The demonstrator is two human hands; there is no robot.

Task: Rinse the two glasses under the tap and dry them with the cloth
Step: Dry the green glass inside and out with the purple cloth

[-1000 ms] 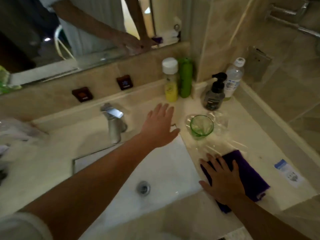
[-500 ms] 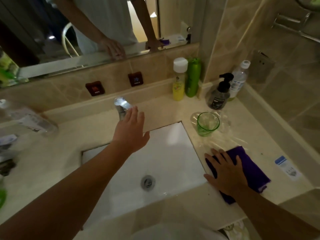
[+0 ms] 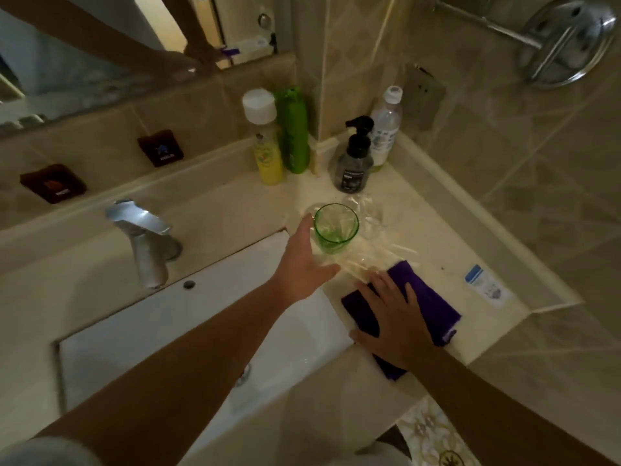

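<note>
**Bathroom counter: left hand swings from tap to green glass**

Half a second ago the left hand [image 3: 304, 264] hovered at the tap [image 3: 141, 237]; now, fingers spread, it reaches the green glass [image 3: 335, 230] at frame centre, clear glass [image 3: 369, 215] just beside. Right hand [image 3: 393, 317] lies flat on the purple cloth [image 3: 426, 297]; rinsing not yet begun

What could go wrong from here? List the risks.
1. The left hand is reaching, open, for the green glass; the clear glass stands right beside it and could get knocked over.
2. Both glasses sit near the basin edge; a fumbled grasp might tip one in.
</note>
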